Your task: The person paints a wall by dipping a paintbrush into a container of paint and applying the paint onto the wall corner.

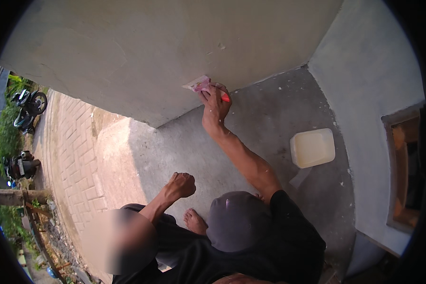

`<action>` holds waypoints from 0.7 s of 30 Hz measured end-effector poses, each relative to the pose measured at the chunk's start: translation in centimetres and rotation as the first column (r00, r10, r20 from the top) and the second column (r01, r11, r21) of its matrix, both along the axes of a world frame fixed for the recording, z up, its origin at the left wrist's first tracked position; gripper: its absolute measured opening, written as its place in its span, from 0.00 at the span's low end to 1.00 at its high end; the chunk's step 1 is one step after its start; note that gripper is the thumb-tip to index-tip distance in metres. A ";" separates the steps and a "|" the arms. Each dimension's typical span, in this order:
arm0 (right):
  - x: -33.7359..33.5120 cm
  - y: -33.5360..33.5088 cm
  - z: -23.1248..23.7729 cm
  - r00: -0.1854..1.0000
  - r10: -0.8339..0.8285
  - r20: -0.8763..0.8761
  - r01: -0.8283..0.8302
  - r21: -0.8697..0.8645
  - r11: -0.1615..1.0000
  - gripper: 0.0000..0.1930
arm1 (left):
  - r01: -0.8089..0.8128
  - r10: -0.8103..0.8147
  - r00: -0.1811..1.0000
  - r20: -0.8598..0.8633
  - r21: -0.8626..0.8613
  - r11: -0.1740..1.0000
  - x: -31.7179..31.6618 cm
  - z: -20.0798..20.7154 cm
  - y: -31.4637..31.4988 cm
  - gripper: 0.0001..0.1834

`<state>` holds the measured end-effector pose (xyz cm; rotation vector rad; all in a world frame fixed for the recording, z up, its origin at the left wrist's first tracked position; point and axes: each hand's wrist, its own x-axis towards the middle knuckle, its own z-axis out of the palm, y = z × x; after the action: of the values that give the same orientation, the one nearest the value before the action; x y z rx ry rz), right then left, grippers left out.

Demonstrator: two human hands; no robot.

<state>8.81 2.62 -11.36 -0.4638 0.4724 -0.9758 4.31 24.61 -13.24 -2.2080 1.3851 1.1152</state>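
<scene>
Head view: your right grip [216, 106] is closed on the red-handled paintbrush [202, 82]; left grip [181, 184] fisted. Likely light, stiff-handled, soft-tipped; pinch near the bristles [190, 86].

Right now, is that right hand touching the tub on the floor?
Apart: the head view shows grey floor between the right hand and the tub.
</scene>
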 end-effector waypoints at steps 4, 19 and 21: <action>-1.8 -2.0 11.2 0.985 0.009 0.173 0.017 -0.148 0.989 0.08 | -0.016 0.016 1.000 -0.008 -0.011 1.000 -0.2 0.9 -2.1 0.15; -7.8 -8.3 25.0 0.977 -0.210 -0.042 -0.101 -0.953 -0.284 0.11 | 0.098 -0.102 0.995 -0.016 -0.146 0.984 -1.6 0.7 -4.5 0.14; -8.0 -8.5 23.9 0.944 -0.232 -0.234 -0.303 -0.895 -0.328 0.11 | 0.117 -0.124 0.992 -0.032 -0.172 0.978 -2.0 1.0 -5.2 0.14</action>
<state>0.78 -5.85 12.49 -2.3832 -0.3285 -1.0141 2.34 19.40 -12.25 -2.1905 1.6656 1.0423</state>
